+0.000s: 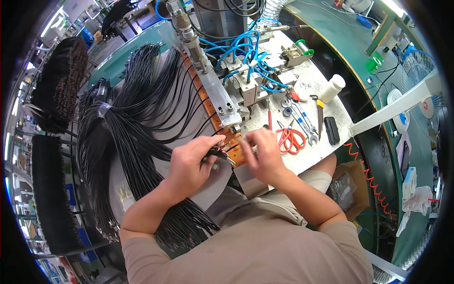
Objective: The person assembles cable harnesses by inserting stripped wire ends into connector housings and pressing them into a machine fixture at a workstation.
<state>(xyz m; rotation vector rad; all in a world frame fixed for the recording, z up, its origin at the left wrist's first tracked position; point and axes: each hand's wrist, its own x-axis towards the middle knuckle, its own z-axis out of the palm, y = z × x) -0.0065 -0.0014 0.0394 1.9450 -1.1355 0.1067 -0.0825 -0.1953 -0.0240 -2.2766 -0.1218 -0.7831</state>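
My left hand is closed on a bunch of thin cables, whose coloured wire ends stick out past the fingers to the right. Across from it, my right hand has its fingers bent close to the orange-brown wooden strip; motion smears the fingertips, so I cannot tell what they hold. Just above both hands is the lower end of a metal arm on the machine. To the left, a big bundle of black cables spreads over a grey surface, and several of its strands run onto the strip.
On the white worktop, right of my right hand, lie red-handled scissors, wrenches, a yellow-handled cutter and a black case. A white bottle stands behind them. Blue air hoses loop over the machine. A cardboard box sits lower right.
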